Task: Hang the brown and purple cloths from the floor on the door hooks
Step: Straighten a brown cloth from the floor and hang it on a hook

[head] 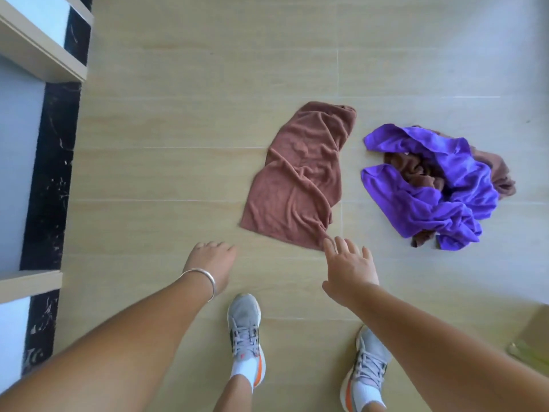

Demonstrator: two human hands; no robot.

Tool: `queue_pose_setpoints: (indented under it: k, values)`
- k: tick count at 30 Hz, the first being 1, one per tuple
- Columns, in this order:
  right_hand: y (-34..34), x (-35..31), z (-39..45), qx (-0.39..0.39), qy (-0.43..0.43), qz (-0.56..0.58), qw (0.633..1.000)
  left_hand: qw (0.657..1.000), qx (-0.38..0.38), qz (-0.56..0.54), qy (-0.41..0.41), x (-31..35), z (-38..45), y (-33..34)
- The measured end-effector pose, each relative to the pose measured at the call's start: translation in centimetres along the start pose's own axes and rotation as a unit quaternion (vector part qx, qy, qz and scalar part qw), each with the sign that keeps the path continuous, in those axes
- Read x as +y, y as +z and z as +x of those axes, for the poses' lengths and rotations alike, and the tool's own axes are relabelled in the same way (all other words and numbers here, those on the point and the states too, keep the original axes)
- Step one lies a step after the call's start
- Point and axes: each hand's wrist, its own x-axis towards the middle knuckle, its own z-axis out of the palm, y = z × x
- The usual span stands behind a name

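Note:
A brown cloth (300, 176) lies spread flat on the light wooden floor ahead of me. To its right sits a crumpled purple cloth (427, 188), tangled with another brown cloth (416, 171) that shows through and behind it. My right hand (349, 266) reaches down with fingers spread and straight, its fingertips over the near corner of the flat brown cloth. My left hand (212, 260), with a silver bangle at the wrist, hangs over bare floor with fingers loosely bent and holds nothing. No door hooks are in view.
My two feet in grey trainers (245, 331) stand just behind my hands. A black marble strip (49, 173) and pale frame edges run along the left side. A yellowish cardboard-like object (531, 334) lies at the lower right.

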Motion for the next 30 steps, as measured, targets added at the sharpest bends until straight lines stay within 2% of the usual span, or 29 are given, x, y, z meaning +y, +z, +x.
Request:
queue_pose_setpoints:
  k: [5,10,18,21,25,30]
  values:
    - [4.9,-3.9,4.1,-0.017,0.028,0.002,0.999,0.997,0.039,-0.013,0.064,-1.3,5.2,4.3]
    - [11.2,-5.2,9.0,-0.038,0.036,-0.008,0.999,0.994,0.055,-0.023,0.094,-0.9,11.3,9.6]
    - [20.9,-1.9,18.3,-0.036,0.059,-0.011,0.998,0.99,0.076,-0.018,0.117,1.1,22.4,17.9]
    - [23.4,-0.2,19.9,-0.006,0.069,-0.038,0.997,0.988,0.099,0.0,0.118,1.4,25.7,19.4]
    - [24.5,0.4,22.2,0.062,0.112,-0.049,0.991,0.974,0.186,0.003,0.129,1.7,29.0,19.0]
    - [21.9,1.1,24.8,0.071,0.134,0.013,0.988,0.982,0.142,0.02,0.122,1.6,30.1,16.6]
